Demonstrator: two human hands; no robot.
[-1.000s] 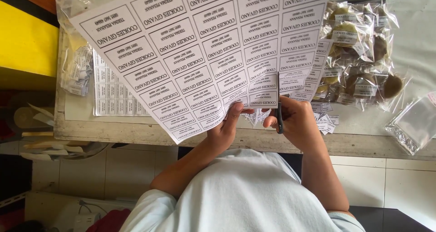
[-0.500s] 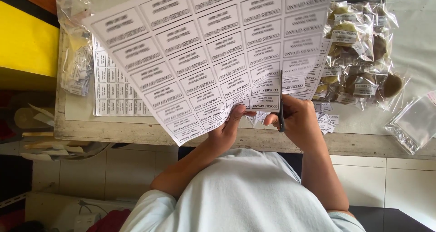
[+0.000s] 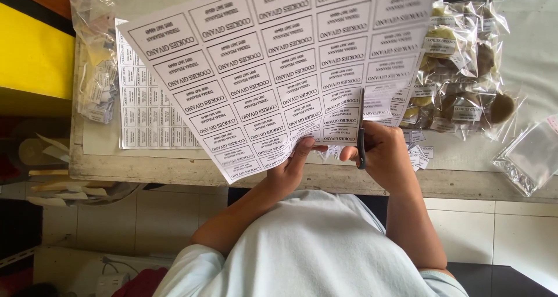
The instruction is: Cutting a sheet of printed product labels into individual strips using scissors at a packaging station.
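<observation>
Since earlier frames the big label sheet [image 3: 273,70] has shifted right and up a bit, so more of the flat sheet under it shows at left; scissors have cut further up the sheet, hands barely moved. Floor: pale tiles [image 3: 494,239] below and right of the table, dark gap at far left. Yellow panel [image 3: 32,56] on the left w/ brown wood above it. Worn, pale tabletop [image 3: 174,169], chipped front edge, runs across the frame. Label sheet is held up tilted over the table, covering most of it, rows of boxed printed labels. Second label sheet [image 3: 145,117] lies flat on the table, left. Pile of wrapped cookies [image 3: 465,70] in clear bags w/ labels, right rear. Empty clear bags [image 3: 532,157] at far right edge. Clear bag of cut labels [image 3: 96,70] at far left. Loose cut labels [image 3: 415,149] just beside the right hand. Left hand [image 3: 288,169] pinches the sheet's bottom edge, thumb on top, other fingers hidden under the paper. Right hand [image 3: 381,154] curled around the scissors [image 3: 361,131], blades in the paper; can't tell how far apart.
</observation>
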